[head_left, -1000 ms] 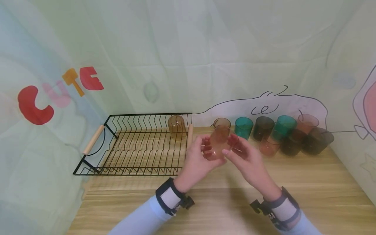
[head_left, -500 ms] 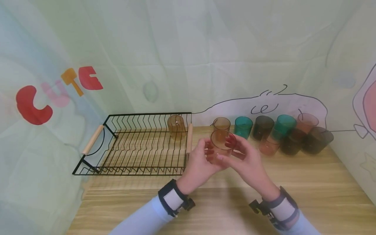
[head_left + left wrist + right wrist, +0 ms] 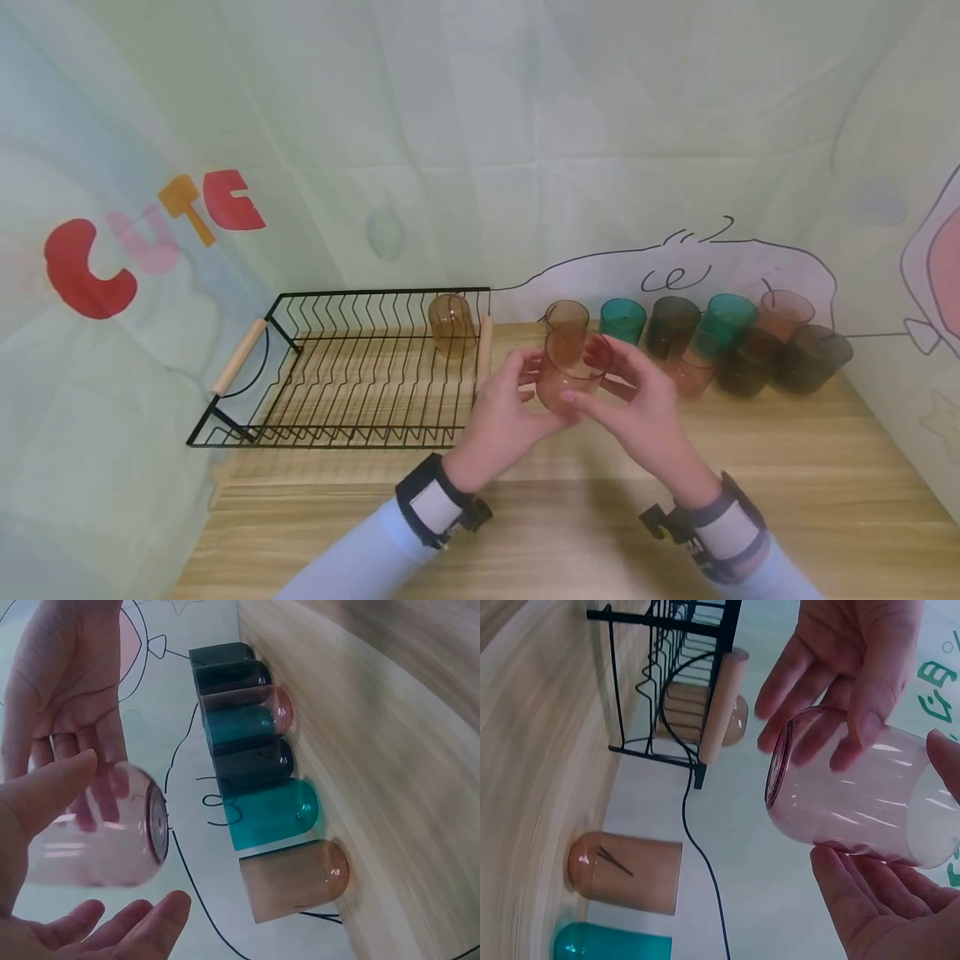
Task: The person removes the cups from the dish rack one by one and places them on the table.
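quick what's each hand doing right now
Left hand: fingers curled round the pink cup, holding it.
Right hand: fingers and thumb also grip the pink cup.

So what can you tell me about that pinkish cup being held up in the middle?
The pink see-through tumbler looks like thin tinted plastic or glass, with smooth round walls, a thicker base and an open rim. It appears empty. It is held above the wooden table, clear of it, between both hands: the left hand cups it from one side, and the right hand holds the other side with fingertips and thumb.

Both hands (image 3: 855, 667) cradle a pink glass (image 3: 855, 791) beside the rack (image 3: 675, 682).
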Demonstrator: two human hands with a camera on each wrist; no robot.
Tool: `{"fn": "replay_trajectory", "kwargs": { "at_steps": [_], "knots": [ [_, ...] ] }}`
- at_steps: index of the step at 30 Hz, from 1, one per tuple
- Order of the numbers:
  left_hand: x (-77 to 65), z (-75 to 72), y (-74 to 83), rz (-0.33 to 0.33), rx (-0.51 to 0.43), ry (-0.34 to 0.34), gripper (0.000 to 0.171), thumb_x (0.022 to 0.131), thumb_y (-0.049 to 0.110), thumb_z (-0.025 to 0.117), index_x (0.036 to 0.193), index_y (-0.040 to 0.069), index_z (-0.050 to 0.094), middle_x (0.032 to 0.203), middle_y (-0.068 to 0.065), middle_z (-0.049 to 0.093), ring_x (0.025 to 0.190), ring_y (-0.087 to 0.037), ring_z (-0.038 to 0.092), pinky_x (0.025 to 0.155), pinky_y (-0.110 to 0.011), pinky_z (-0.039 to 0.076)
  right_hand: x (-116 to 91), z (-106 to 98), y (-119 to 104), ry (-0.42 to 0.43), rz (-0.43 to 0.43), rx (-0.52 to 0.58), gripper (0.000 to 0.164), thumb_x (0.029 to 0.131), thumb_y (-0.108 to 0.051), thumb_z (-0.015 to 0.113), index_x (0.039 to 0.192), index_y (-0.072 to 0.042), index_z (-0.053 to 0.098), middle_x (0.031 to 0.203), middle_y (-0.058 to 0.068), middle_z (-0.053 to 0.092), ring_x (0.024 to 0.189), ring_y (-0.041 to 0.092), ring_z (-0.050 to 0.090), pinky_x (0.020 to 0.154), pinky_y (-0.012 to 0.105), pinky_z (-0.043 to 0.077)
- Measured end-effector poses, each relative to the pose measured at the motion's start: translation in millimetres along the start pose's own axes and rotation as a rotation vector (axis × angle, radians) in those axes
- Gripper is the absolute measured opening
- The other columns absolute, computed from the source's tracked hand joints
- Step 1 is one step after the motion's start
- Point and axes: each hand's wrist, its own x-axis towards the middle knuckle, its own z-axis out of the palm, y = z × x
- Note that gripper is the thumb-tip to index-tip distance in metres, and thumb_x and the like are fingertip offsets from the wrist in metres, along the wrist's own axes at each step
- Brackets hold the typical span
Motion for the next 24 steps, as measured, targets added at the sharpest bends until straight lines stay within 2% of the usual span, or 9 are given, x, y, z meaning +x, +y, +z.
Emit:
{"fn": "replay_trajectory", "kwargs": {
  "at_steps": [7, 12, 14, 19, 24],
  "knots": [
    [1.6, -17.2, 0.8, -0.004, 0.058, 0.031, 0.072, 0.068, 0.038, 0.082, 0.129, 0.024, 0.047, 0.134, 0.0, 0.052, 0.115, -0.011, 0.054, 0.092, -0.03, 0.051, 7, -15, 10, 0.117, -0.001, -0.028, 0.067, 0.07, -0.018, 0.082, 0.129, -0.011, 0.052, 0.125, 0.006, 0.061, 0.112, 0.018, 0.06, 0.09, 0.031, 0.053],
    [4.0, -30.2, -2.1, 0.009, 0.155, 0.121, 0.071, 0.068, 0.039, 0.082, 0.128, 0.018, 0.05, 0.133, -0.001, 0.054, 0.116, -0.014, 0.055, 0.091, -0.03, 0.051, 14, -23, 42, 0.209, 0.032, -0.063, 0.069, 0.069, -0.023, 0.083, 0.13, -0.015, 0.052, 0.126, 0.006, 0.06, 0.114, 0.018, 0.058, 0.093, 0.033, 0.051],
    [4.1, -36.0, -3.9, 0.01, 0.191, 0.153, 0.069, 0.07, 0.039, 0.08, 0.128, 0.017, 0.051, 0.127, 0.002, 0.058, 0.115, -0.015, 0.055, 0.091, -0.031, 0.052, 15, -25, 55, 0.236, 0.056, -0.072, 0.071, 0.068, -0.027, 0.083, 0.131, -0.016, 0.051, 0.127, 0.006, 0.059, 0.114, 0.018, 0.058, 0.094, 0.036, 0.05],
    [3.6, -49.8, -10.0, 0.029, 0.234, 0.213, 0.059, 0.075, 0.039, 0.077, 0.125, 0.016, 0.054, 0.125, 0.001, 0.059, 0.114, -0.017, 0.056, 0.092, -0.035, 0.051, 17, -28, 79, 0.258, 0.133, -0.082, 0.077, 0.068, -0.034, 0.082, 0.134, -0.015, 0.047, 0.132, 0.007, 0.056, 0.118, 0.021, 0.055, 0.098, 0.043, 0.047],
    [2.5, -57.6, -16.4, 0.032, 0.274, 0.233, 0.057, 0.077, 0.039, 0.075, 0.123, 0.014, 0.055, 0.118, -0.001, 0.06, 0.112, -0.018, 0.056, 0.095, -0.037, 0.049, 19, -27, 101, 0.273, 0.191, -0.052, 0.081, 0.069, -0.03, 0.083, 0.136, -0.009, 0.044, 0.136, 0.012, 0.052, 0.122, 0.027, 0.052, 0.102, 0.045, 0.044]
  ]
}}
